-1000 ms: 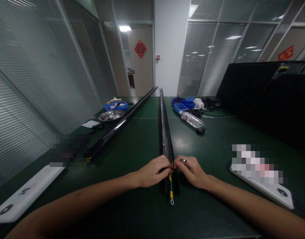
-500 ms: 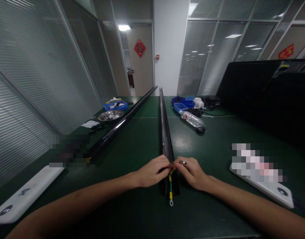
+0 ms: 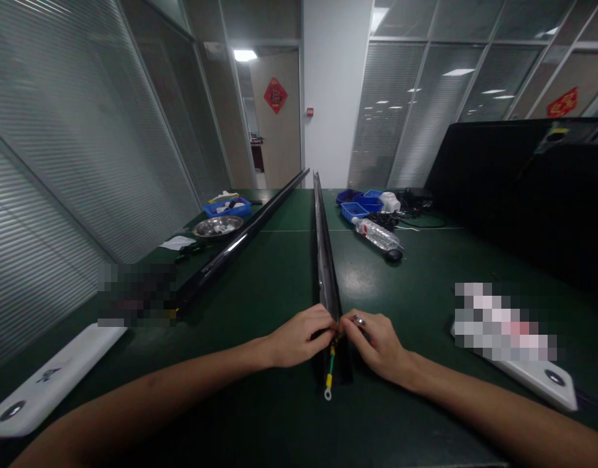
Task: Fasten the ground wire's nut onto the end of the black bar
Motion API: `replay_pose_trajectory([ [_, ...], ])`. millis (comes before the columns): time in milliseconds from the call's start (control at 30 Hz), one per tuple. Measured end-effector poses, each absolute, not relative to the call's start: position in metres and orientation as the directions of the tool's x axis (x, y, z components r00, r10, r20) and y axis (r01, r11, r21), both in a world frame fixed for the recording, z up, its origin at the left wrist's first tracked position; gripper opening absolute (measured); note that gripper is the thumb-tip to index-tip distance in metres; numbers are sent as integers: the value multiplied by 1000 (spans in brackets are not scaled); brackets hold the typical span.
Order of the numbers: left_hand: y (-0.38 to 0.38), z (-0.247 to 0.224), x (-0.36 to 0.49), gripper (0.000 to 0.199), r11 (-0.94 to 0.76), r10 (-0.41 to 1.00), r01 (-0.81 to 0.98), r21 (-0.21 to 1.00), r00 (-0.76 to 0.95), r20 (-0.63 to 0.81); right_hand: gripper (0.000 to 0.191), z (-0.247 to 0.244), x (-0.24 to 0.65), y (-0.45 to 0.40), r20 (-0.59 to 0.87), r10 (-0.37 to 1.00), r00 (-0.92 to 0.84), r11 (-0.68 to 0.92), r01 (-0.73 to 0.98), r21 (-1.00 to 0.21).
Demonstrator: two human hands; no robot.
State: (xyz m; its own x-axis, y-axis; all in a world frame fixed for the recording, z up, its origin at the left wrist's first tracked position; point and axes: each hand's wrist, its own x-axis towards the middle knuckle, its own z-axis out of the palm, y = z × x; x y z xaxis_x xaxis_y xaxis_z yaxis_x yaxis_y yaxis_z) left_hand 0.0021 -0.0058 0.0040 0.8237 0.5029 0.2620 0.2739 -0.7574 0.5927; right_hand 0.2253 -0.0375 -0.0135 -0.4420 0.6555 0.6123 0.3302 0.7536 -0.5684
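A long dark channel-shaped strip (image 3: 327, 260) runs away from me down the middle of the green table. At its near end lies a short yellow-green ground wire (image 3: 331, 364) with a metal ring terminal on its free end, pointing toward me. My left hand (image 3: 303, 335) comes in from the left, thumb and fingers pinched at the wire's upper end. From the right, my right hand (image 3: 374, 338), with a ring on one finger, pinches at the same spot. The fingertips nearly meet there and hide the wire's attachment.
A second dark strip (image 3: 240, 244) lies diagonally to the left. Beyond it are a metal bowl (image 3: 218, 227) and a blue tray (image 3: 229, 208). Right of centre lie a plastic bottle (image 3: 377, 234) and blue bins (image 3: 355, 211). White devices (image 3: 55, 377) flank both sides; a dark panel (image 3: 513, 201) stands at right.
The wire's ring end has swung slightly left and up. My right hand has shifted a little, while both hands keep their pinch at the same place.
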Motion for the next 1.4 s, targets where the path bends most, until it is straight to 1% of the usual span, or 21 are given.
replay_pose_trajectory([
  [167, -6, 6, 2, 18, -748, 513, 287, 599, 822, 247, 27, -9, 229, -32, 604, 624, -495, 772, 273, -574],
  [267, -7, 7, 2, 19, -748, 513, 289, 598, 824, 243, 28, -9, 230, -30, 597, 624, -504, 772, 279, -571],
  [600, -6, 6, 2, 21, -762, 492, 260, 594, 827, 270, 28, -15, 222, -37, 628, 683, -373, 729, 389, -563],
  [800, -6, 5, 2, 21, -754, 514, 298, 585, 823, 243, 27, -10, 226, -34, 617, 624, -479, 779, 315, -542],
  [867, -6, 5, 2, 21, -755, 512, 297, 585, 823, 244, 27, -10, 227, -32, 614, 617, -491, 782, 302, -545],
  [1067, -7, 6, 2, 21, -764, 497, 268, 587, 824, 271, 25, -12, 226, -31, 618, 643, -452, 764, 330, -554],
  [1267, -6, 7, 2, 19, -764, 493, 252, 594, 823, 284, 30, -13, 220, -35, 627, 687, -367, 726, 379, -573],
  [1400, -6, 7, 2, 16, -754, 501, 252, 607, 818, 283, 29, -12, 220, -38, 601, 701, -384, 713, 356, -604],
])
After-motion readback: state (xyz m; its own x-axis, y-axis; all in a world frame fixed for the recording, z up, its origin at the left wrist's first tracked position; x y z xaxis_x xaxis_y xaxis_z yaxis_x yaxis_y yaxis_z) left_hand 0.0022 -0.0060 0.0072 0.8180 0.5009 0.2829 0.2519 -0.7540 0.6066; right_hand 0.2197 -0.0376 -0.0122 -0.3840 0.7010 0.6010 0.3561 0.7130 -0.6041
